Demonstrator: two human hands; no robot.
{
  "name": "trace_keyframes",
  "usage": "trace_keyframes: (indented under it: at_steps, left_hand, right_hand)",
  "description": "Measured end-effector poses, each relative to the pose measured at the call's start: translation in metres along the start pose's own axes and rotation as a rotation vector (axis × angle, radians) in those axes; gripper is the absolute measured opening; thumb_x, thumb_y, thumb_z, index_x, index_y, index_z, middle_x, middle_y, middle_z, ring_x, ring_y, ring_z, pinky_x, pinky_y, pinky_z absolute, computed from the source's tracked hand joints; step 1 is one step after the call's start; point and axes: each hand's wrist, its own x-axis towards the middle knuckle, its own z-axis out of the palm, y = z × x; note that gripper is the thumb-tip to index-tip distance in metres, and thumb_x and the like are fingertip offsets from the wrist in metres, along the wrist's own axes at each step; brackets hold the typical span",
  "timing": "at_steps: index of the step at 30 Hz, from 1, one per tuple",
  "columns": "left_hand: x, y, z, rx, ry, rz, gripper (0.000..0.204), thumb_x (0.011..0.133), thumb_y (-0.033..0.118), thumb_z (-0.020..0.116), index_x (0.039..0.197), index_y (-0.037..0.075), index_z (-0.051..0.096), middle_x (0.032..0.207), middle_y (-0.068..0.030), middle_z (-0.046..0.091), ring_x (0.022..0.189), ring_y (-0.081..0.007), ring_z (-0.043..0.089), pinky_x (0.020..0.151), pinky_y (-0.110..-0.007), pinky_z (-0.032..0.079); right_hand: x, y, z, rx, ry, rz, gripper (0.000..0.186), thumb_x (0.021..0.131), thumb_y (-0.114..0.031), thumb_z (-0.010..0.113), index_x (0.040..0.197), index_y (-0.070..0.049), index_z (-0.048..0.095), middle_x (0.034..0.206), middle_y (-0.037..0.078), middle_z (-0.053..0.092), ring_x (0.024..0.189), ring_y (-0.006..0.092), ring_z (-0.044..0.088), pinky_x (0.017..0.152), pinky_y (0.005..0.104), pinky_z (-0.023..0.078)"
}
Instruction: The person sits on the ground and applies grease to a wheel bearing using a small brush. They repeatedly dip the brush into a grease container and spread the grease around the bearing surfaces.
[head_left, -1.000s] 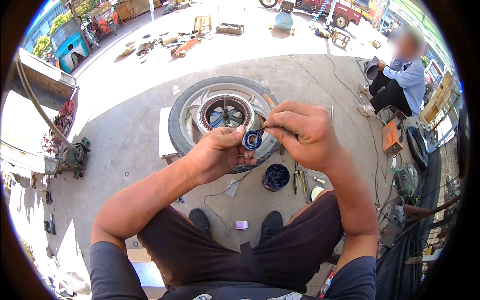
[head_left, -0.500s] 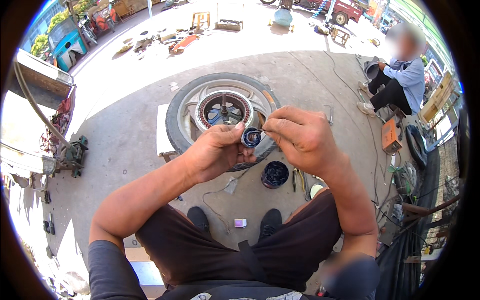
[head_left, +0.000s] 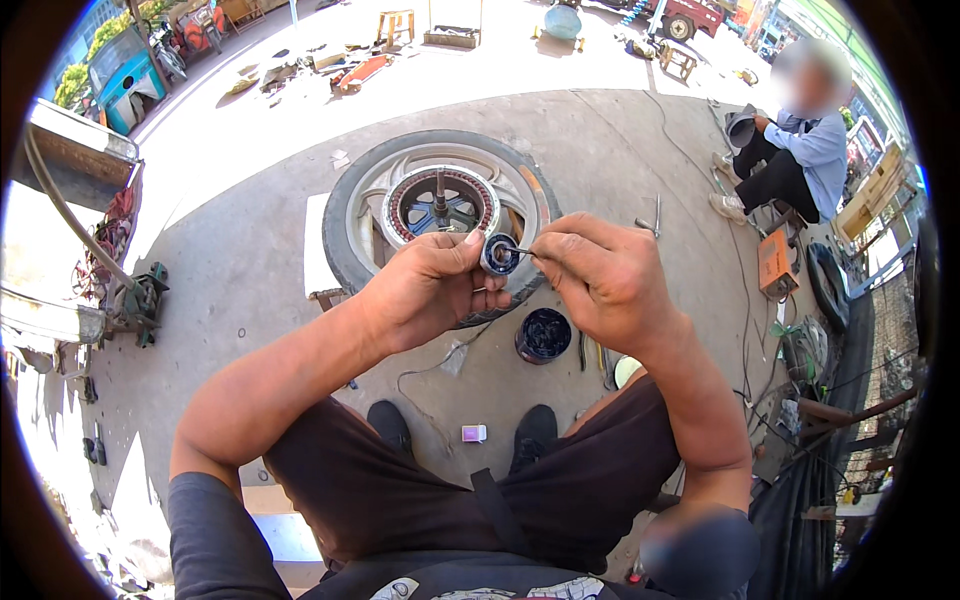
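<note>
Pinching the bearing (head_left: 499, 254) between thumb and fingers, my left hand (head_left: 425, 290) is keeping it up over the wheel (head_left: 437, 215) on the ground, while my right hand (head_left: 600, 275) is closing its fingertips on a thin pick (head_left: 520, 250) poking at the bearing's face. I'm judging it as a small steel ring — stiff, dense, probably greasy and slippery, so best gripped by its outer rim. I'm not making out the pick's tip or the bearing's far side; the dark tub (head_left: 543, 334) below is hard to read.
</note>
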Motion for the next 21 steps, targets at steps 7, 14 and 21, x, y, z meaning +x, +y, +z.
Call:
trace_keyframes:
  at_steps: [7, 14, 21]
  left_hand:
    - [0.000, -0.005, 0.005, -0.017, 0.047, 0.002, 0.022, 0.100, 0.027, 0.059, 0.108, 0.007, 0.062, 0.105, -0.0037, 0.064, 0.096, -0.0172, 0.058, 0.097, -0.041, 0.046]
    - [0.001, -0.001, 0.011, -0.030, 0.009, 0.039, 0.023, 0.099, 0.026, 0.060, 0.106, 0.004, 0.062, 0.100, -0.0047, 0.062, 0.095, -0.0169, 0.056, 0.098, -0.040, 0.046]
    - [-0.003, -0.003, 0.015, -0.041, 0.070, 0.055, 0.020, 0.101, 0.021, 0.056, 0.104, 0.002, 0.060, 0.099, -0.0053, 0.059, 0.092, -0.0167, 0.055, 0.098, -0.040, 0.047]
  right_hand:
    - [-0.010, -0.003, 0.003, 0.016, 0.041, 0.031, 0.016, 0.076, -0.002, 0.075, 0.091, -0.004, 0.069, 0.084, 0.007, 0.068, 0.065, 0.0260, 0.068, 0.053, 0.0342, 0.051]
    - [-0.009, -0.007, -0.002, 0.023, 0.056, 0.035, 0.015, 0.076, -0.001, 0.074, 0.090, -0.004, 0.069, 0.084, 0.007, 0.068, 0.065, 0.0263, 0.067, 0.053, 0.0344, 0.051]
    - [-0.012, -0.012, 0.001, 0.049, 0.074, 0.068, 0.014, 0.076, -0.001, 0.073, 0.089, -0.004, 0.068, 0.085, 0.008, 0.068, 0.065, 0.0268, 0.067, 0.053, 0.0346, 0.051]
